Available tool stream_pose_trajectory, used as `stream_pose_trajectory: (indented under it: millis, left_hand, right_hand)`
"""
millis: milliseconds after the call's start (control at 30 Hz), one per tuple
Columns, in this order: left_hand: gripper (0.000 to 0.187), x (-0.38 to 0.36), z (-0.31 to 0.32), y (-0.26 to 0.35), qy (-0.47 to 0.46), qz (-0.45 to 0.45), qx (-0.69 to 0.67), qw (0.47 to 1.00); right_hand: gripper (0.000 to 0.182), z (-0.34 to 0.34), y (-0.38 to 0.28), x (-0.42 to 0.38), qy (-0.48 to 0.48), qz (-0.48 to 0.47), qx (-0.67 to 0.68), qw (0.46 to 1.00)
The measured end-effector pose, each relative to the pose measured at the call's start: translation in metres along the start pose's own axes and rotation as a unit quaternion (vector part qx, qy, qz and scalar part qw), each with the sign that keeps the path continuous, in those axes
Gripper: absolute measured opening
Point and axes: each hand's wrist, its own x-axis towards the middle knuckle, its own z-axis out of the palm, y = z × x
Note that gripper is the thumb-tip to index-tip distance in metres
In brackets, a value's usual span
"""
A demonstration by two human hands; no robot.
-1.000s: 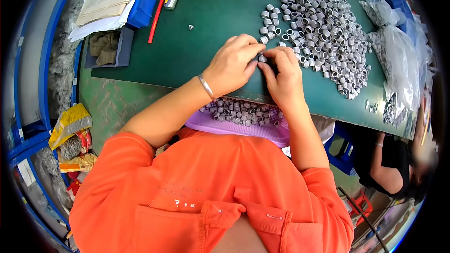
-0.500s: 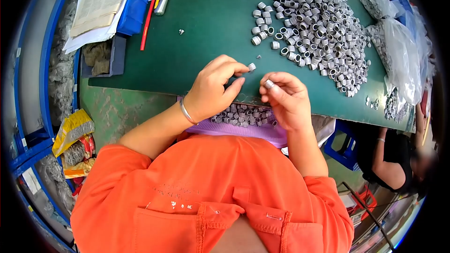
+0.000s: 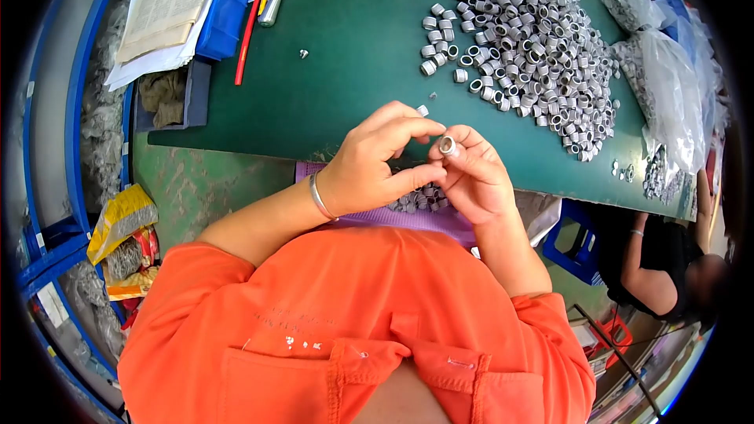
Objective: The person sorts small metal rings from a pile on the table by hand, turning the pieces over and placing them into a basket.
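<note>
My right hand (image 3: 479,180) pinches a small grey metal ring (image 3: 448,146) between thumb and fingers, its round opening tilted up toward me. My left hand (image 3: 373,159) comes in from the side, thumb and index finger spread apart, their tips close to that ring and to the right fingers. Just beyond the left knuckles, another small metal ring (image 3: 422,111) lies on the green table (image 3: 353,47). Below both hands is a purple basket (image 3: 369,220) holding more grey rings (image 3: 420,199), partly hidden by the left hand.
A large heap of metal rings (image 3: 542,47) covers the table's right side, with plastic bags (image 3: 671,94) beyond. Blue bin (image 3: 228,8), papers (image 3: 169,0) and a red pencil (image 3: 250,43) are at upper left. Another person (image 3: 660,267) sits at the right.
My left hand has moved right and toward me, away from the ring on the table, up to my right hand. The ring in my right hand has tipped to show its opening.
</note>
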Motion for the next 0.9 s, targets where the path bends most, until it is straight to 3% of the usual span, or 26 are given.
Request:
stream_pose_trajectory:
  millis: [100, 133, 167, 200, 267, 333, 367, 433, 467, 567, 600, 667, 767, 900]
  left_hand:
    - [0.03, -0.004, 0.001, -0.001, 0.007, 0.014, 0.014, 1.0]
    - [0.027, -0.005, -0.002, 0.0, 0.011, 0.02, 0.016, 1.0]
    - [0.027, -0.006, -0.005, 0.0, 0.013, 0.021, 0.018, 1.0]
    - [0.024, -0.009, -0.007, -0.002, 0.035, -0.013, 0.01, 0.999]
    - [0.019, -0.011, -0.006, -0.007, 0.09, -0.054, 0.017, 0.994]
    - [0.019, -0.012, -0.007, -0.008, 0.087, -0.07, 0.03, 0.993]
    - [0.02, -0.012, -0.009, -0.008, 0.083, -0.084, 0.043, 0.992]
    - [0.019, -0.012, -0.01, -0.005, 0.081, -0.096, 0.054, 0.991]
    - [0.019, -0.013, -0.011, -0.005, 0.076, -0.097, 0.054, 0.991]
    - [0.019, -0.013, -0.011, -0.002, 0.059, -0.114, 0.045, 0.991]
    - [0.019, -0.013, -0.011, -0.002, 0.054, -0.111, 0.04, 0.992]
    - [0.019, -0.011, -0.011, -0.001, 0.048, -0.106, 0.035, 0.993]
    - [0.019, -0.009, -0.011, 0.004, 0.046, -0.086, 0.017, 0.995]
    - [0.02, -0.011, -0.021, 0.009, -0.017, -0.093, 0.02, 0.995]
  right_hand:
    - [0.009, 0.008, 0.004, -0.002, 0.036, -0.021, -0.074, 0.996]
    - [0.009, 0.01, 0.001, 0.001, 0.058, -0.084, -0.245, 0.964]
    - [0.01, 0.013, -0.001, 0.004, 0.078, -0.145, -0.408, 0.898]
    - [0.013, 0.015, -0.005, 0.011, 0.072, -0.265, -0.581, 0.766]
    - [0.019, 0.02, -0.008, 0.023, 0.073, -0.316, -0.687, 0.65]
    - [0.023, 0.019, -0.007, 0.038, 0.035, -0.343, -0.77, 0.537]
    - [0.02, 0.019, -0.007, 0.04, 0.016, -0.345, -0.782, 0.519]
    - [0.017, 0.02, -0.006, 0.038, 0.012, -0.318, -0.721, 0.615]
    - [0.017, 0.02, -0.007, 0.035, 0.019, -0.288, -0.665, 0.689]
    - [0.017, 0.019, -0.006, 0.023, 0.041, -0.11, -0.325, 0.938]
    - [0.017, 0.017, -0.005, 0.018, 0.046, -0.112, -0.325, 0.938]
    - [0.02, 0.013, -0.005, 0.013, 0.044, -0.047, -0.143, 0.988]
    - [0.02, -0.001, -0.008, 0.009, -0.002, 0.006, -0.03, 1.0]
    - [0.019, -0.002, -0.011, 0.006, -0.018, 0.035, 0.013, 0.999]
